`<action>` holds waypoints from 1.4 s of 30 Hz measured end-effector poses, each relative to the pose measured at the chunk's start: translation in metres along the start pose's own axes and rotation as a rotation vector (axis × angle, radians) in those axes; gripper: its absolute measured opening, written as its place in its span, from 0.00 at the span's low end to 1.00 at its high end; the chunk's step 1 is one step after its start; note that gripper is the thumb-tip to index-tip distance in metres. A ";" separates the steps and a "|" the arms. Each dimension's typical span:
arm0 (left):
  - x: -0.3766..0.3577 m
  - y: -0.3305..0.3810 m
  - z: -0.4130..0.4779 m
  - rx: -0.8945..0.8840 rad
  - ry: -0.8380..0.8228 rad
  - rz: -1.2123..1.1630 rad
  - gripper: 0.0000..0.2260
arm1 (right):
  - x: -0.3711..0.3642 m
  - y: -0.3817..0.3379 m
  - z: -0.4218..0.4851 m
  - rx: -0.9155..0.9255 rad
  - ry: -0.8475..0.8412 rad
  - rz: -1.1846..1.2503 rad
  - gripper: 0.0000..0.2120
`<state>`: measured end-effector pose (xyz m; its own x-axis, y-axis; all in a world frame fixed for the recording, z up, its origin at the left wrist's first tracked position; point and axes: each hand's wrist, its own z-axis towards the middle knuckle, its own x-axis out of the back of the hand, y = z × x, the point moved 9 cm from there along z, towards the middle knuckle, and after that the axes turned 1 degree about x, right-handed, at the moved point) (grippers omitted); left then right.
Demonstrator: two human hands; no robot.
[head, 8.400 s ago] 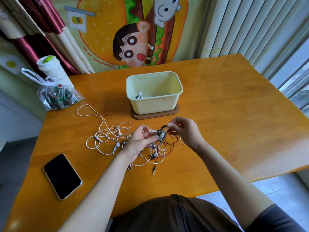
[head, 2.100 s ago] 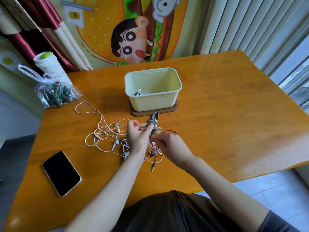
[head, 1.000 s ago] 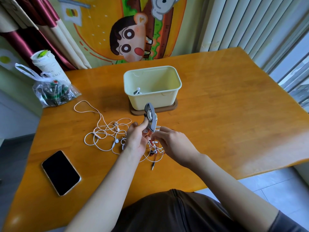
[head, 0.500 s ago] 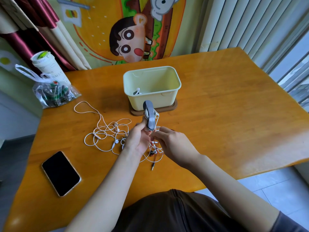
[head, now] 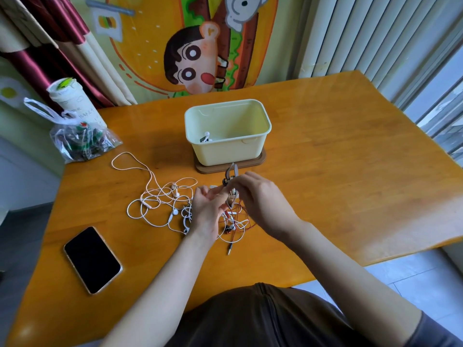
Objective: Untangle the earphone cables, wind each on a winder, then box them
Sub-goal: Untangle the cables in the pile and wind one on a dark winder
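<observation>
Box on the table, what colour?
Pale yellow box, sitting on a brown base. The head view shows it best.

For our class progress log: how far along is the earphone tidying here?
Done: one white earphone lies in the cream box. In hand: the left hand and right hand hold a grey winder. Left: the white cable tangle and the red cable lie loose on the table.
</observation>
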<state>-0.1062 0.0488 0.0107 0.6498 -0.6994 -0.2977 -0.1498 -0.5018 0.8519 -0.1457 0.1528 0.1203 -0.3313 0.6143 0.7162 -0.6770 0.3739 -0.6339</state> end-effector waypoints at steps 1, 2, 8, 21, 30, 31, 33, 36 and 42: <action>0.001 0.000 0.000 0.005 0.021 -0.012 0.14 | 0.006 0.002 0.003 -0.014 0.013 -0.009 0.11; 0.003 0.000 0.000 0.011 0.040 -0.025 0.13 | 0.008 0.003 0.006 -0.021 0.010 -0.024 0.11; 0.001 -0.001 0.011 0.047 0.079 -0.167 0.11 | -0.005 0.012 0.001 -0.077 -0.077 -0.079 0.11; -0.015 0.004 0.015 0.104 -0.059 -0.295 0.15 | -0.027 0.031 -0.022 -0.127 -0.041 -0.296 0.16; -0.027 0.005 0.007 0.141 -0.072 -0.431 0.08 | -0.030 0.051 -0.015 -0.279 -0.056 -0.051 0.12; -0.026 0.006 0.007 0.130 -0.075 -0.414 0.09 | -0.029 0.047 -0.015 -0.277 -0.040 -0.030 0.18; -0.027 0.009 0.008 0.107 -0.090 -0.404 0.10 | -0.025 0.040 -0.016 -0.251 0.022 -0.010 0.23; -0.027 0.010 0.007 0.113 -0.107 -0.355 0.14 | -0.014 0.031 -0.016 -0.183 0.156 -0.013 0.12; -0.034 0.016 0.005 0.105 -0.153 -0.358 0.11 | -0.003 0.039 -0.020 -0.252 0.318 0.220 0.08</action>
<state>-0.1338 0.0622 0.0321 0.5570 -0.5351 -0.6351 -0.0146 -0.7709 0.6367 -0.1574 0.1794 0.0876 -0.2040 0.8660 0.4564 -0.4189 0.3442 -0.8403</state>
